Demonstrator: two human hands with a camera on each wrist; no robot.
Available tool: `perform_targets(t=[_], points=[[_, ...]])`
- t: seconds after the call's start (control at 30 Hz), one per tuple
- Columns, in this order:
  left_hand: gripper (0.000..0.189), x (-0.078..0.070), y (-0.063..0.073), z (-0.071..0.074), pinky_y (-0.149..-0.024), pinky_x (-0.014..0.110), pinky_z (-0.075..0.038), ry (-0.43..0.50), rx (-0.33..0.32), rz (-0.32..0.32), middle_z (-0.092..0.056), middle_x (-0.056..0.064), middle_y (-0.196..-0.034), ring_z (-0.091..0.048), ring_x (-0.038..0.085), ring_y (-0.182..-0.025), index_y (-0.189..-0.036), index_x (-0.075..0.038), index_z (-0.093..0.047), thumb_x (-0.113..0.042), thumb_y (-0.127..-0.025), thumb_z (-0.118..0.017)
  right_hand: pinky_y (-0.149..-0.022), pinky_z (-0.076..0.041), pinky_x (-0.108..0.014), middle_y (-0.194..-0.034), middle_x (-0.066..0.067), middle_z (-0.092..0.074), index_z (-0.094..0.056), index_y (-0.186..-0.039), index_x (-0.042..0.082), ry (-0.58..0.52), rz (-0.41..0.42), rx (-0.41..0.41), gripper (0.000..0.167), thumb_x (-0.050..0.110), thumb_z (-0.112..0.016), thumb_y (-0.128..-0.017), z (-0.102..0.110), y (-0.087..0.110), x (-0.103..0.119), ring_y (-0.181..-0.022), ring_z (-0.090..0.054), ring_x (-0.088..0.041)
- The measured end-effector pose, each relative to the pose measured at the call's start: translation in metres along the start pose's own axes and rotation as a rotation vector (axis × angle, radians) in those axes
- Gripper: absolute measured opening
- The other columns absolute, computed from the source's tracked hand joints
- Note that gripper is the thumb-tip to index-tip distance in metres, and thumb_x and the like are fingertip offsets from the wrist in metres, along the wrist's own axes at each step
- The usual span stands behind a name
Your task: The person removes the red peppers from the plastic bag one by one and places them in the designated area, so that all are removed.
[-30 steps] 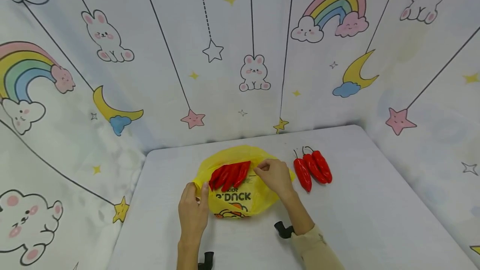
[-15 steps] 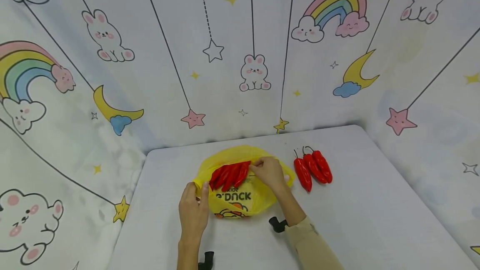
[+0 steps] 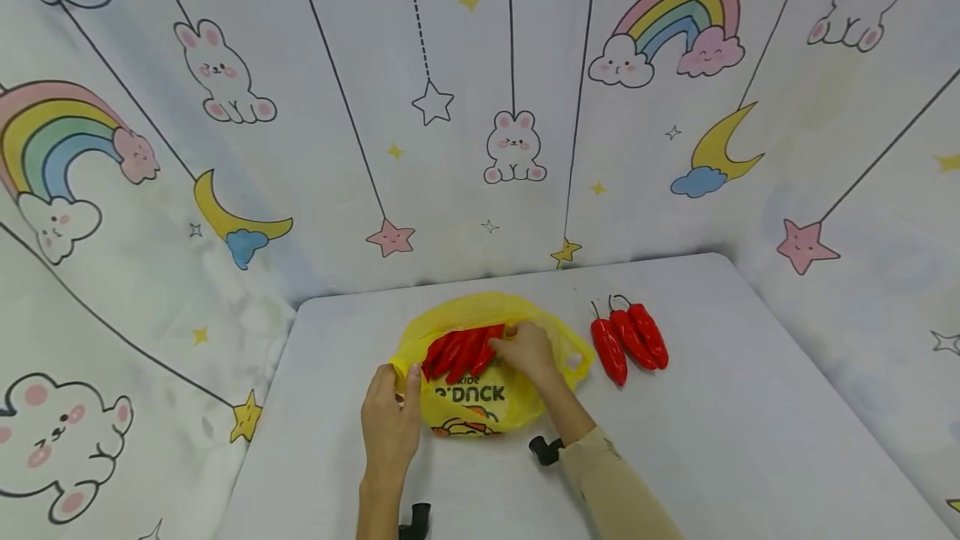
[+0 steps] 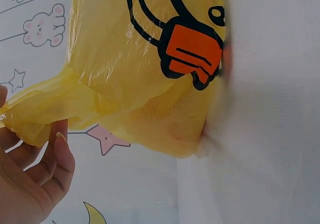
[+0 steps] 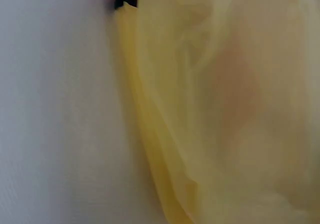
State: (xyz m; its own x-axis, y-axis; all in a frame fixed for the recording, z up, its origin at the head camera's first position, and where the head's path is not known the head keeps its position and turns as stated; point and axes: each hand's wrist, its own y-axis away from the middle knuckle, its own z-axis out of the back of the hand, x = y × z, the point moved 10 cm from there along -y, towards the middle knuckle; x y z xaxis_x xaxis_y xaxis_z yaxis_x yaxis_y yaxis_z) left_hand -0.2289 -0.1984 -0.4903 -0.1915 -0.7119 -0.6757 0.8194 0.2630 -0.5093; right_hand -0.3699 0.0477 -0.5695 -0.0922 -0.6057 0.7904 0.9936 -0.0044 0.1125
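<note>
We've got a bunch of glossy red chili peppers [image 3: 459,355] sitting side by side in the mouth of a thin, see-through yellow plastic bag [image 3: 517,411]. They're slim and bright, with their long axes slanting from near-left to far-right; we can't make out their stems. The bag has upside-down "KIDS" and "DUCK" lettering plus an orange and black cartoon on the near side.

Our left hand [image 3: 392,415] pinches the bag's left rim between its fingers. Our right hand [image 3: 528,350] is at the opening, fingers bent against the rightmost pepper, but we honestly can't tell if they grip it.

Just right of the bag, three loose red peppers [image 3: 632,338] lie on the white surface [image 3: 712,440], curly stems pointing away from us, tips toward us and a bit right. Behind it all hangs a bunny-and-rainbow backdrop [image 3: 450,190].
</note>
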Motion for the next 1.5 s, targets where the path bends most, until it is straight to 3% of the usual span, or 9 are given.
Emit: perform_targets(t=[0.07, 0.33, 0.87, 1.07, 1.27, 1.5], points=[[0.028, -0.001, 0.000, 0.000, -0.067, 0.031, -0.055, -0.002, 0.001, -0.002, -0.061, 0.003, -0.091, -0.058, 0.012, -0.078, -0.105, -0.002, -0.065, -0.030, -0.106, -0.063, -0.045, -0.037, -0.026, -0.056, -0.001, -0.059, -0.052, -0.064, 0.013, 0.004, 0.001, 0.001, 0.042, 0.031, -0.080, -0.091, -0.004, -0.001, -0.002, -0.050, -0.054, -0.016], [0.028, -0.004, -0.002, -0.001, -0.066, 0.031, -0.055, 0.002, -0.003, -0.008, -0.061, 0.003, -0.091, -0.057, 0.013, -0.078, -0.104, -0.002, -0.065, -0.030, -0.106, -0.063, -0.048, -0.038, -0.027, -0.059, -0.001, -0.060, -0.064, -0.070, 0.011, 0.027, -0.045, -0.004, 0.033, 0.032, -0.081, -0.089, -0.012, -0.005, -0.012, -0.053, -0.053, -0.016], [0.028, -0.001, -0.001, -0.001, -0.066, 0.031, -0.054, 0.003, -0.005, -0.001, -0.059, 0.002, -0.089, -0.056, 0.012, -0.077, -0.103, -0.002, -0.064, -0.030, -0.106, -0.063, -0.042, -0.035, -0.026, -0.053, -0.001, -0.062, -0.061, -0.059, 0.014, -0.029, -0.114, 0.001, 0.044, 0.041, -0.080, -0.087, -0.025, -0.005, -0.021, -0.048, -0.057, -0.016], [0.028, 0.000, 0.000, 0.000, -0.066, 0.030, -0.054, -0.001, -0.007, 0.003, -0.059, 0.002, -0.088, -0.056, 0.012, -0.076, -0.102, -0.002, -0.064, -0.030, -0.106, -0.064, -0.041, -0.031, -0.026, -0.051, -0.001, -0.061, -0.063, -0.057, 0.014, 0.008, -0.134, -0.004, 0.046, 0.046, -0.078, -0.088, -0.028, -0.004, -0.022, -0.046, -0.057, -0.016], [0.028, -0.001, 0.000, 0.000, -0.065, 0.031, -0.054, 0.000, -0.007, -0.003, -0.059, 0.002, -0.088, -0.056, 0.013, -0.076, -0.101, -0.002, -0.064, -0.030, -0.106, -0.064, -0.042, -0.036, -0.026, -0.051, 0.000, -0.059, -0.062, -0.058, 0.014, 0.047, -0.159, -0.039, 0.043, 0.045, -0.077, -0.084, -0.026, -0.004, -0.019, -0.047, -0.057, -0.016], [0.028, 0.000, 0.001, -0.001, -0.066, 0.031, -0.055, -0.002, -0.008, -0.004, -0.061, 0.003, -0.090, -0.057, 0.013, -0.077, -0.104, -0.001, -0.065, -0.029, -0.106, -0.063, -0.044, -0.039, -0.028, -0.053, 0.000, -0.056, -0.061, -0.059, 0.013, 0.128, -0.127, -0.058, 0.045, 0.048, -0.078, -0.082, -0.023, -0.001, -0.009, -0.049, -0.056, -0.018]])
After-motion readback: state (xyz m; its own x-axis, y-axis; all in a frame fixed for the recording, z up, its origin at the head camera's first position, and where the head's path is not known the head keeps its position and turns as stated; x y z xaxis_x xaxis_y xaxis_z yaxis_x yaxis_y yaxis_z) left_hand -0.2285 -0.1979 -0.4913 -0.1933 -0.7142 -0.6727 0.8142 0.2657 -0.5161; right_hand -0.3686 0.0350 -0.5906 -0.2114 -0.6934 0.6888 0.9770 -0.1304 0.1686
